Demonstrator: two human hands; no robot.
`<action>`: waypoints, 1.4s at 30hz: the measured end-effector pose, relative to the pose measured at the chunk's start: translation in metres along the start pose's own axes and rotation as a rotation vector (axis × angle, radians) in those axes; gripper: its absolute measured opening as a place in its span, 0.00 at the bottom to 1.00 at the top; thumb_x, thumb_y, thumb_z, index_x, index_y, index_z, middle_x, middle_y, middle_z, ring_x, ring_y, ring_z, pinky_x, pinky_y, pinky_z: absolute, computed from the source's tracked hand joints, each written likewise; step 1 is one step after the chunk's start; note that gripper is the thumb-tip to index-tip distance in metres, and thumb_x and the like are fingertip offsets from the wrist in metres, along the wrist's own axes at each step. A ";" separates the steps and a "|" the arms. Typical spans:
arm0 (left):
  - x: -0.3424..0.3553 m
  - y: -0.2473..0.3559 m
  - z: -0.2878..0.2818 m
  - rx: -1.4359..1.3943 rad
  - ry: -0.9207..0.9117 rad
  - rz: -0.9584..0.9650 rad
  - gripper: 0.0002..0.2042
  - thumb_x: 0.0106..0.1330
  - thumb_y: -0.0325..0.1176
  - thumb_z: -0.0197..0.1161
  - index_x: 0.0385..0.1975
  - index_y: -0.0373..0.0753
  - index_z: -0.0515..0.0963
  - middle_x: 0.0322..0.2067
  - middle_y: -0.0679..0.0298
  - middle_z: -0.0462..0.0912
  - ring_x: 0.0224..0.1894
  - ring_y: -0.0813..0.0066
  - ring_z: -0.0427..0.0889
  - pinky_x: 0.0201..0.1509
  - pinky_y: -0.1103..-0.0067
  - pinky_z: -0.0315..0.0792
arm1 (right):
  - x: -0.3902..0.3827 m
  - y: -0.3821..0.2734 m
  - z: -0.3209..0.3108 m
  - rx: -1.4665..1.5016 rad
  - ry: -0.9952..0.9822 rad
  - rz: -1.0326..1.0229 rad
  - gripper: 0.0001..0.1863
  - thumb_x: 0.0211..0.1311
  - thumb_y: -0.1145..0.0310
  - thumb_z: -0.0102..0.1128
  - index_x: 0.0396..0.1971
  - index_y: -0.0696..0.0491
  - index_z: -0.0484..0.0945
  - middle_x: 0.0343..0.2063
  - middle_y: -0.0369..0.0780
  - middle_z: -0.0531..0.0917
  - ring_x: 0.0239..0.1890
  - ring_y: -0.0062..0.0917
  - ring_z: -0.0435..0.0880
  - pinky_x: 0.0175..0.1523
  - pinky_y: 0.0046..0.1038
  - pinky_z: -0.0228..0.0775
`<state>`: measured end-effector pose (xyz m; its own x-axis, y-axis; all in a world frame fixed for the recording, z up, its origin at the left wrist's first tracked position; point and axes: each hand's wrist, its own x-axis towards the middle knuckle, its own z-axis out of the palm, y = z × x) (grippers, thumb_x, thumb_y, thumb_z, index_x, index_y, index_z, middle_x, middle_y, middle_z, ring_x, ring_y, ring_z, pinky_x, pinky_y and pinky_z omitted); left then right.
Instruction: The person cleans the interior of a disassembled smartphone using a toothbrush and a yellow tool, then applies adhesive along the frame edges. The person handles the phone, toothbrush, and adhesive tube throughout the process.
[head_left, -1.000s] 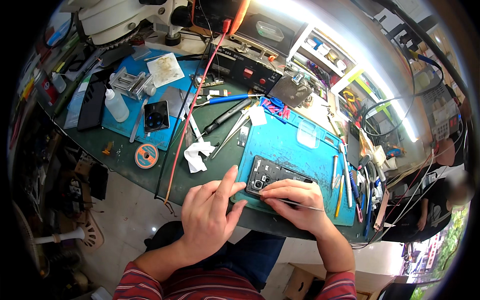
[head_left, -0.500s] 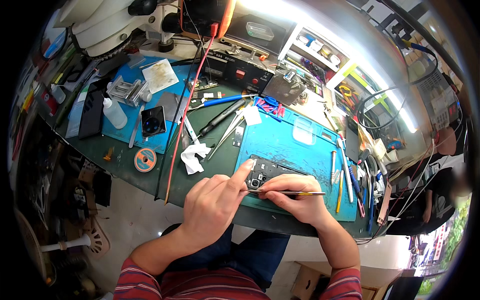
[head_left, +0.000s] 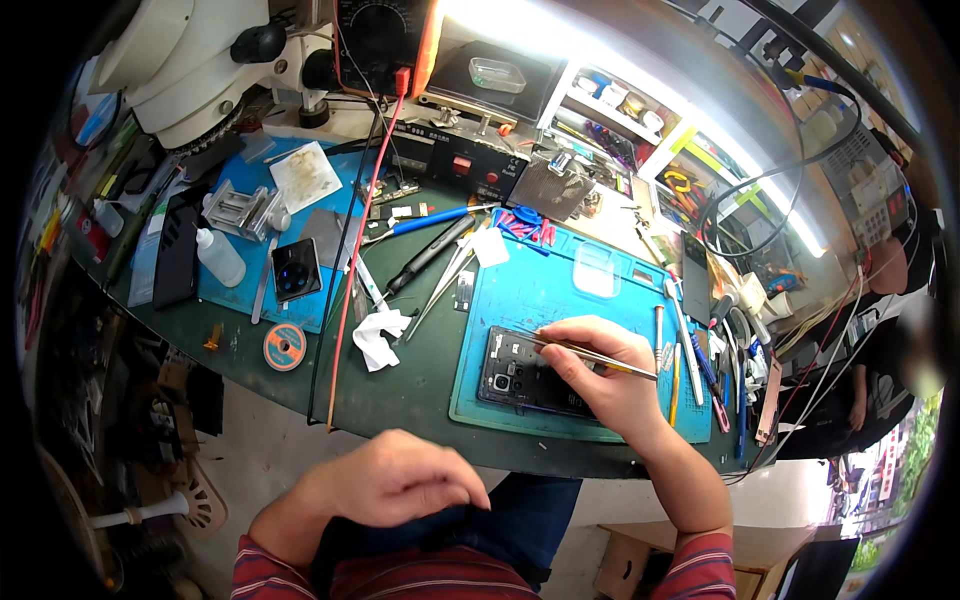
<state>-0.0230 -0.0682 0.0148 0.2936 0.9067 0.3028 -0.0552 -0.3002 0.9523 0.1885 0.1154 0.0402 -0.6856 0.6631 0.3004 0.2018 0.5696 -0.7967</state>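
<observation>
A black phone [head_left: 520, 392] without its back cover lies on the blue work mat [head_left: 625, 330], its camera cluster at the left end. My right hand [head_left: 600, 370] is over the phone's right part and hides it. Pinched between its thumb and fingers is a pair of slim metal tweezers [head_left: 625, 367], tips pointing left above the phone's upper edge. Whether the tips hold anything is too small to see. My left hand [head_left: 415, 480] hangs in front of the bench edge, above my lap. Its fingers are loosely bent and a little apart, with nothing visible in them.
Left of the mat are a crumpled tissue [head_left: 379, 338], an orange solder spool [head_left: 285, 347], a white bottle [head_left: 220, 258] and another phone [head_left: 296, 270]. A red cable [head_left: 357, 255] crosses the bench. Pens and tools [head_left: 690, 340] line the right side; a microscope [head_left: 195, 80] stands back left.
My left hand has left the phone and dropped back toward me, off the bench. The right hand has lifted the tweezers slightly away from the camera area, uncovering the phone's left end.
</observation>
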 end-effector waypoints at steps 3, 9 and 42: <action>0.004 0.008 0.005 0.141 -0.108 0.120 0.12 0.61 0.24 0.71 0.45 0.41 0.86 0.24 0.66 0.79 0.27 0.69 0.80 0.33 0.75 0.73 | 0.006 -0.006 0.004 -0.034 0.003 -0.001 0.08 0.62 0.73 0.70 0.40 0.58 0.87 0.36 0.41 0.88 0.37 0.25 0.88 0.43 0.24 0.78; -0.003 0.024 0.004 -0.150 -0.433 0.161 0.09 0.65 0.23 0.67 0.44 0.31 0.83 0.32 0.58 0.84 0.30 0.69 0.85 0.28 0.78 0.76 | 0.000 -0.001 -0.015 -0.026 0.189 -0.014 0.09 0.63 0.74 0.69 0.41 0.60 0.86 0.37 0.43 0.88 0.40 0.25 0.87 0.46 0.25 0.78; 0.081 -0.008 0.045 1.283 -0.120 0.064 0.28 0.64 0.56 0.63 0.55 0.41 0.81 0.60 0.67 0.80 0.62 0.74 0.76 0.71 0.69 0.56 | -0.074 0.045 -0.087 -0.025 0.182 0.163 0.07 0.62 0.74 0.69 0.39 0.60 0.86 0.34 0.42 0.88 0.34 0.25 0.87 0.40 0.24 0.77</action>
<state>0.0445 -0.0055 0.0299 0.4116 0.8681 0.2775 0.8596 -0.4709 0.1984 0.3096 0.1343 0.0280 -0.5059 0.8223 0.2605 0.3183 0.4587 -0.8296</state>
